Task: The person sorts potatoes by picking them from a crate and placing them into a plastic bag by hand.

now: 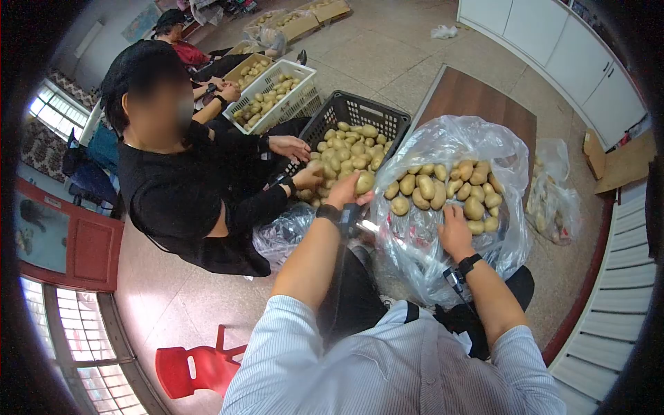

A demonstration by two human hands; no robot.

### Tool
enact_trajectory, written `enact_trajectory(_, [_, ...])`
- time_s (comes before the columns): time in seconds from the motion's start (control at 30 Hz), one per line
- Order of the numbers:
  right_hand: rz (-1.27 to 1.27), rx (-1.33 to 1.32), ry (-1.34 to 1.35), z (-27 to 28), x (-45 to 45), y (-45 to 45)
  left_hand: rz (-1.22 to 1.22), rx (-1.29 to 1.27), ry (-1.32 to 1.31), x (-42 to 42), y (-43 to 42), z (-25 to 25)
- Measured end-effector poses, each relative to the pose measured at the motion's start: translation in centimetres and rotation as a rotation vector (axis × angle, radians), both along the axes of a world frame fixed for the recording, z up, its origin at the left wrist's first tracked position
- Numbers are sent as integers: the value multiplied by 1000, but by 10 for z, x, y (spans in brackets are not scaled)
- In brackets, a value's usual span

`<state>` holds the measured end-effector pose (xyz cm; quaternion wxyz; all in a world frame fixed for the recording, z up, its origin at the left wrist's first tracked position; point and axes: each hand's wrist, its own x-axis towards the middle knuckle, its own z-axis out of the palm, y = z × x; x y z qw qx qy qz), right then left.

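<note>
Shirt (401,366) below the bag (477,131); left hand (346,191) beside it is holding a likely firm potato (365,182), best cupped mid-body; right hand (456,234) inside, grip unclear.

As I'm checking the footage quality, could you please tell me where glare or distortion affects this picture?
In the head view, the upper-left window is washed out and the clear plastic bag glints; also in the head view, the white cabinets bow with lens distortion and the corners go black.
</note>
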<state>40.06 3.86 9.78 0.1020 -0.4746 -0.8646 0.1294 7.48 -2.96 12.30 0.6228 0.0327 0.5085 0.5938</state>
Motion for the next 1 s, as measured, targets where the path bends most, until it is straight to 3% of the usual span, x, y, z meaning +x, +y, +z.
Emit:
enact_trajectory(0.07, [-16,-6,2,3,-2,0,183,-55,45,8,-3,23])
enact_trajectory(0.17, [-51,-4,-6,-5,0,5,245,-65,60,0,-2,4])
enact_trajectory(0.2, [-70,5,-16,-9,2,8,246,-64,60,-16,-1,-30])
enact_trajectory(0.23, [-68,6,-15,-8,2,9,19,74,583,-41,0,-81])
enact_trajectory(0.3, [-81,19,45,-11,5,9,-221,213,1101,-58,-3,-104])
enact_trajectory(0.33, [-80,20,46,-16,9,11,-284,75,1312,-62,-3,-108])
enact_trajectory(0.4, [-38,4,2,-27,13,12,-346,-71,1520,-61,-6,-106])
enact_trajectory(0.5, [-33,30,22,-28,15,6,-338,-266,1739,-40,-22,-49])
enact_trajectory(0.63, [-20,31,-50,-24,16,0,-376,-400,1821,-43,-22,-44])
enact_trajectory(0.77, [8,17,-63,-34,20,0,-275,-389,1666,-55,-19,-76])
enact_trajectory(0.87, [21,5,-33,-35,23,-2,-433,-391,1780,-37,-23,-26])
enact_trajectory(1.0, [51,-62,61,-37,26,-2,-434,-409,1739,-55,-11,-76])
